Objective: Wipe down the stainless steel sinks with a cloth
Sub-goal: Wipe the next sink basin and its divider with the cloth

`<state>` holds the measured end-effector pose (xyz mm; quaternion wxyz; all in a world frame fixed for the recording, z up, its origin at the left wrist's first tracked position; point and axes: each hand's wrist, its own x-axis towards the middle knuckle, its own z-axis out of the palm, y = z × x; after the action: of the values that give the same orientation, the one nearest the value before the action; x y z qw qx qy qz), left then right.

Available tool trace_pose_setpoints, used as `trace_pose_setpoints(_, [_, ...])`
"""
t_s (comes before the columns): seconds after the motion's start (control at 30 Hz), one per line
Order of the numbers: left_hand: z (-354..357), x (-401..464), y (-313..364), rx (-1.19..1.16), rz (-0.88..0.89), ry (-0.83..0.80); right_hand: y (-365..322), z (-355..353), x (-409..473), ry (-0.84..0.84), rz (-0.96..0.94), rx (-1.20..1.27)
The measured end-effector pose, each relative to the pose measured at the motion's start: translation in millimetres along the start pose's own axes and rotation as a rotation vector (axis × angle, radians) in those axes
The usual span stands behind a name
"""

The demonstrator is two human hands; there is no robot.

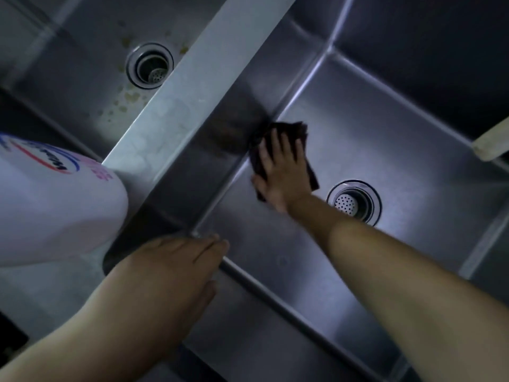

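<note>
Two stainless steel sinks lie side by side, split by a flat steel divider (176, 106). My right hand (281, 172) reaches down into the right sink (385, 128) and presses a dark cloth (289, 130) flat on the sink floor, close to the left wall, with its fingers spread and straight. My left hand (170, 274) rests with straight fingers on the near rim at the right sink's front left corner. The left sink (82, 78) shows brownish spots around its drain (150, 64).
The right sink's drain strainer (354, 202) sits just right of my right wrist. A white bottle with a printed label (49, 199) stands at the left on the rim. A pale object (493, 142) pokes in at the right edge.
</note>
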<state>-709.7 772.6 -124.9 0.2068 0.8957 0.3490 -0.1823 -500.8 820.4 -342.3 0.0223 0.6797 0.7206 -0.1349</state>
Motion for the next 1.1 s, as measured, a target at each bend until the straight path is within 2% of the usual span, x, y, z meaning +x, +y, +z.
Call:
trace_pose_setpoints(0.2, [-9.2, 1.5, 6.0, -0.019, -0.087, -0.083, -53.1, 36.1, -85.7, -0.003, -0.458, 0.030])
trace_pose_setpoints(0.3, [-10.9, 0.8, 7.8, -0.008, -0.111, -0.149, -42.0, 43.4, -119.5, -0.053, -0.617, 0.071])
trace_pose_setpoints(0.4, [-7.5, 0.0, 8.6, -0.011, -0.134, -0.161, -6.8, 34.9, -126.0, -0.055, -0.689, 0.029])
trace_pose_setpoints(0.47, [-5.0, -1.1, 7.5, -0.014, -0.156, -0.140, 19.9, 23.6, -116.9, -0.024, -0.628, -0.001])
trace_pose_setpoints(0.67, [4.7, -2.3, 2.3, 0.000, -0.172, -0.114, 103.6, -13.5, -56.9, 0.049, -0.229, -0.014])
trace_pose_setpoints(0.8, [6.7, -1.2, 2.4, -0.004, -0.195, -0.118, 149.9, -20.6, -32.2, 0.031, 0.254, 0.002])
trace_pose_setpoints(0.87, [6.8, -0.1, 2.1, 0.011, -0.199, -0.106, 152.0, -21.0, -27.5, 0.050, 0.384, 0.012])
trace_pose_setpoints(0.97, [6.0, -1.7, 3.2, -0.001, -0.215, -0.087, 120.0, -18.0, -30.6, 0.017, 0.406, 0.015])
trace_pose_setpoints(1.1, [6.3, -2.9, 3.2, 0.022, -0.205, -0.074, 49.1, -1.8, -63.7, -0.032, 0.164, -0.031])
